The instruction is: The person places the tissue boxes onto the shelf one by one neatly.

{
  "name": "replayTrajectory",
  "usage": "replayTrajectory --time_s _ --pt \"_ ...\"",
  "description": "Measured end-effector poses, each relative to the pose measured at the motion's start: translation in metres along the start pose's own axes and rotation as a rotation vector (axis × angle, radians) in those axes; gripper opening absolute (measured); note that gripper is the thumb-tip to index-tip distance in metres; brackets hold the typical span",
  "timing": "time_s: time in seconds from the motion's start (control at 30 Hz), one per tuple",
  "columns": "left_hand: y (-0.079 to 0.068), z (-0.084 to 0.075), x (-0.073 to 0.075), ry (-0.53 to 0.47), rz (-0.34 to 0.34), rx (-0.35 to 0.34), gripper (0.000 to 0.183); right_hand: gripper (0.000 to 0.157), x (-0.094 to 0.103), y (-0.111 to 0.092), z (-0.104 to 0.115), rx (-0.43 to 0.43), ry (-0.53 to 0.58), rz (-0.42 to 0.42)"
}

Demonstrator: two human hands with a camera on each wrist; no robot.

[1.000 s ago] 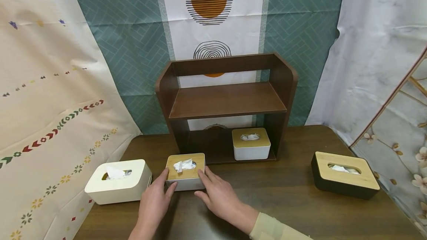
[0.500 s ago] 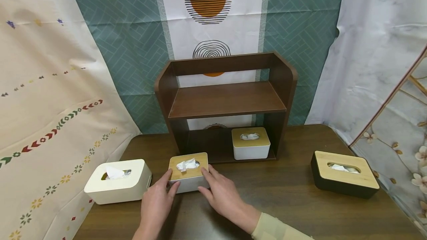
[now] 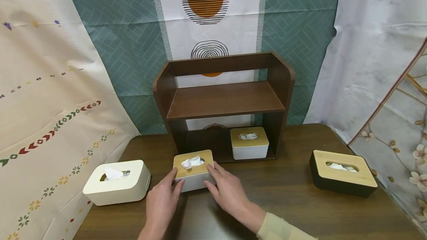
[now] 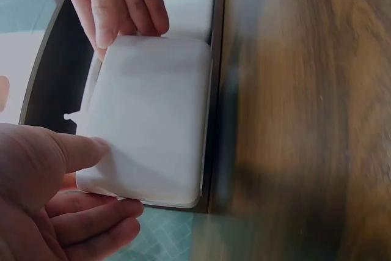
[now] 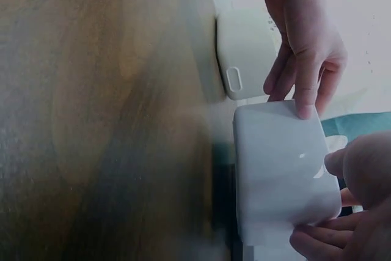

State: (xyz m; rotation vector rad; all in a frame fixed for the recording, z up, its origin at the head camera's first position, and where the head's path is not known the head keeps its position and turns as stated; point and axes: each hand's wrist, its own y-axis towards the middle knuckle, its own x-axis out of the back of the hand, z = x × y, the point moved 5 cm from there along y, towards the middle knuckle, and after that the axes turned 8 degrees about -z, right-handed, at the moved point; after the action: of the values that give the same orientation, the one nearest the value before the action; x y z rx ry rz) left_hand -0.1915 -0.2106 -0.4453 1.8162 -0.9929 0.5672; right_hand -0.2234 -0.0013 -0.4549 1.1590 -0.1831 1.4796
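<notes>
A small white tissue box [image 3: 193,173] with a wooden lid and a tuft of tissue is held between both hands just in front of the shelf. My left hand [image 3: 163,199] grips its left side, thumb on the front face. On the right side my right hand [image 3: 231,192] grips it, fingertips at the lid's edge and thumb at the front. Both wrist views show the box's white front [image 4: 149,114] between the two hands. Whether its base touches the table is unclear. A similar white tissue box [image 3: 249,146] stands on the shelf's lower level, at the right.
The brown two-level shelf [image 3: 227,99] stands at the back of the wooden table [image 3: 280,210]. A cream tissue box [image 3: 121,192] is at the left, near the left hand. A black tissue box [image 3: 343,186] with a wooden lid lies far right. Patterned cloths [image 3: 140,47] hang behind.
Both hands have moved the held tissue box to the right and slightly away, toward the shelf. The other tissue boxes have stayed in place.
</notes>
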Motion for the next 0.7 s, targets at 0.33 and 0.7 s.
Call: replayTrajectory --time_s 0.33,0.7 --pt "0.002 -0.015 -0.003 -0.029 -0.032 -0.025 0.047 0.045 0.013 0.003 -0.011 0.015 -0.022 -0.115" --pt "0.010 -0.031 -0.013 -0.046 -0.066 -0.055 0.046 0.037 0.026 0.007 -0.023 -0.002 -0.012 -0.197"
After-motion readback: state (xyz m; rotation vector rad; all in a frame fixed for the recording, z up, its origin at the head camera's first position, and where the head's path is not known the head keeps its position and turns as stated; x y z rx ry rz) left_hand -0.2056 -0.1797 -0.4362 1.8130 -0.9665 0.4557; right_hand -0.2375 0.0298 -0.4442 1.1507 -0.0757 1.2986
